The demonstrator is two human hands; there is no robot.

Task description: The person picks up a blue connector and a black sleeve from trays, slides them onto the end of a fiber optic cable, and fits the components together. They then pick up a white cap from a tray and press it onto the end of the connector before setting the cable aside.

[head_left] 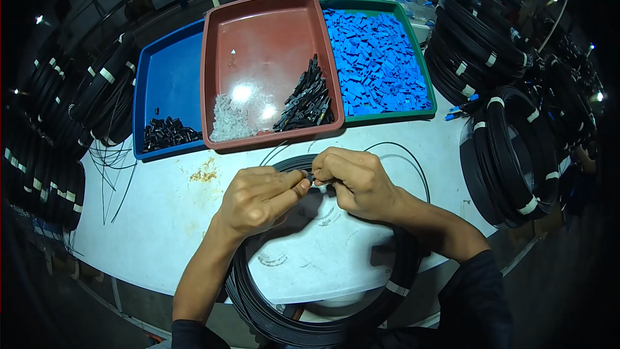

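Observation:
Over the far side of a black cable coil (403,265), my left hand (261,199) and my right hand (355,178) meet fingertip to fingertip. The left thumb and fingers pinch a small dark piece (310,178). My right fingers are pressed together at its other side, and what they hold is mostly hidden. The coil lies on the white table (161,220) and reaches over its near edge, with a white band at its lower right. A loose cable loop curves out behind my right hand.
Behind the hands stand a blue tray (171,71) with black caps, a red tray (271,32) with clear pieces and black connectors, and a green tray (423,84) of blue pieces. Banded coils (510,155) stack at right, more coils (106,100) at left.

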